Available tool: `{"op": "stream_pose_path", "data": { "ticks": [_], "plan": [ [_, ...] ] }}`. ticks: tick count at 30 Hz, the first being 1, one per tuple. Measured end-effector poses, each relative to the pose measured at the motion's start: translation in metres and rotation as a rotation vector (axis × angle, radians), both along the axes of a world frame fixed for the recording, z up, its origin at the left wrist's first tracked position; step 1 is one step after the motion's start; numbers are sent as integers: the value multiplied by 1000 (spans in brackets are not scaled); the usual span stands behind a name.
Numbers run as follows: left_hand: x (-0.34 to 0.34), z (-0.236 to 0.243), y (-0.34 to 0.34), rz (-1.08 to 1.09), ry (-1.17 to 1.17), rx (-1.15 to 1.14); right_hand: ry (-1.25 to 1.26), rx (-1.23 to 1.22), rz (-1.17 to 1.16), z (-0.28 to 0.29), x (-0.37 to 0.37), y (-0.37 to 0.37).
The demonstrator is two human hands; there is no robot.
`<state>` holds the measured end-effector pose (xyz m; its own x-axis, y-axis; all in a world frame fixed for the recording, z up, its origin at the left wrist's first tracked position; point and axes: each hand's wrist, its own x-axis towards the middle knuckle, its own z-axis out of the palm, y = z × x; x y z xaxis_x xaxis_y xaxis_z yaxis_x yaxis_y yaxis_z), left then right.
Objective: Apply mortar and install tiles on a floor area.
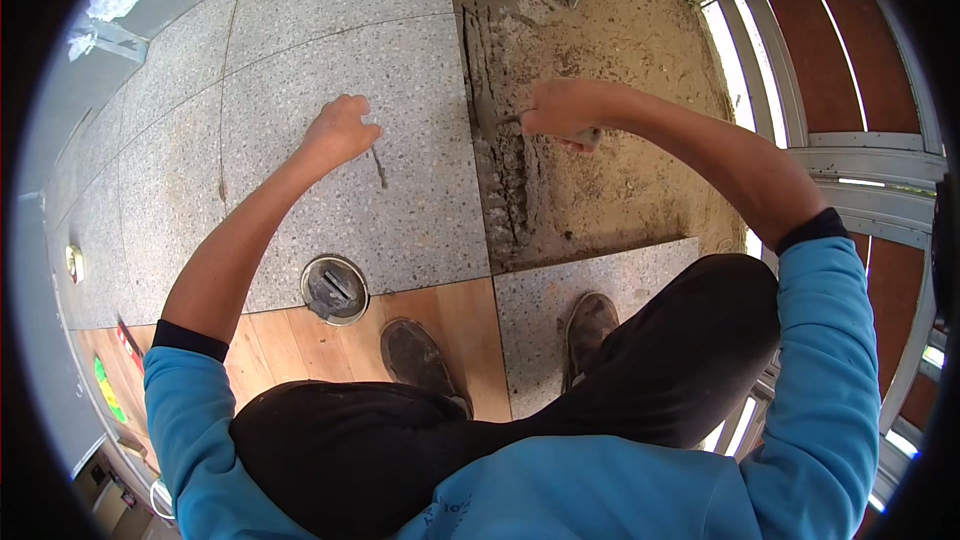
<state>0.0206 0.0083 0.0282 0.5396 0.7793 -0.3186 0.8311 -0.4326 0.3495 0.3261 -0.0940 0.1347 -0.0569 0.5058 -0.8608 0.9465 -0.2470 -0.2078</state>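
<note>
Below us, on the floor, we crouch with both feet planted, one shoe [420,355] on a wooden board [300,335] and the other shoe [590,325] on a speckled tile. Our left hand [340,130] is closed in a fist, its fingers pinching a thin metal rod [379,168] that angles down onto the large grey speckled tile [330,90]. Our right hand [565,110] reaches over the bare patch of sandy mortar bed [640,90] beside that tile, fingers pressed together around the handle of a trowel [500,122] whose blade meets the wet grey mortar at the tile's edge. A round metal floor drain [334,289] sits near our left shoe.
</note>
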Motion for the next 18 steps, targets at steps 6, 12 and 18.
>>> {"op": "stream_pose_path", "data": {
  "ticks": [6, 12, 18],
  "plan": [
    [-5, -6, 3, 22, 42, -42, 38, 344, 167, 1, 48, 53],
    [-10, -6, -1, 53, 64, -70, -230, 529, 264, -70, 84, 172],
    [-11, -22, 7, 50, 1, -46, -164, 369, 194, -110, 111, 183]
  ]
}}
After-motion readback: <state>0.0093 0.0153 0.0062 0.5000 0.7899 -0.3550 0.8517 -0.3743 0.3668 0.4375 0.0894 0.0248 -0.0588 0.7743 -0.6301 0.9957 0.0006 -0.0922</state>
